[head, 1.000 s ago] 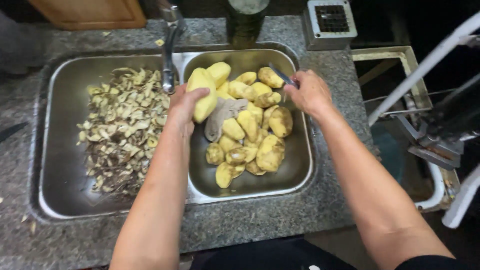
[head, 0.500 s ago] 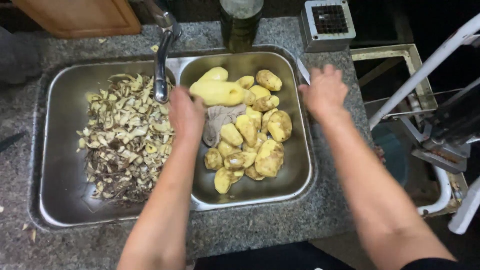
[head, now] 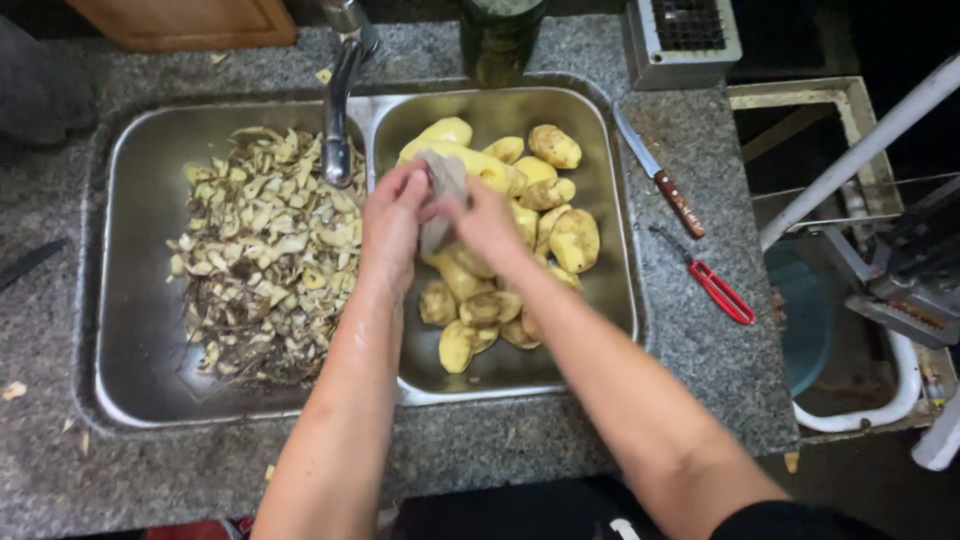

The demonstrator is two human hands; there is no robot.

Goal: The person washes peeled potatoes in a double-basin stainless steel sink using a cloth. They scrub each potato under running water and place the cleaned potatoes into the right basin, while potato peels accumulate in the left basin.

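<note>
My left hand point(head: 392, 215) and my right hand point(head: 487, 218) meet over the right sink basin point(head: 610, 290). Both grip a grey cloth point(head: 441, 180), which hangs between them just above the heap. Several peeled yellow potatoes point(head: 555, 145) lie in that basin, a long one point(head: 480, 162) right behind the cloth. My forearms hide part of the heap. A knife point(head: 660, 182) with a brown handle lies on the granite counter to the right of the basin, and a red-handled peeler point(head: 712, 285) lies a little nearer to me.
The left basin point(head: 135, 330) holds a heap of potato peels point(head: 262, 265). The tap point(head: 338, 110) arches over the divider. A dark bottle point(head: 500, 35) and a metal grid cutter point(head: 685, 30) stand at the back. White pipes and a blue bucket point(head: 805, 320) are at the right.
My right hand laid the knife on the counter and came back over the basin. My left hand let go of the long potato. Both hands now hold the grey cloth.
</note>
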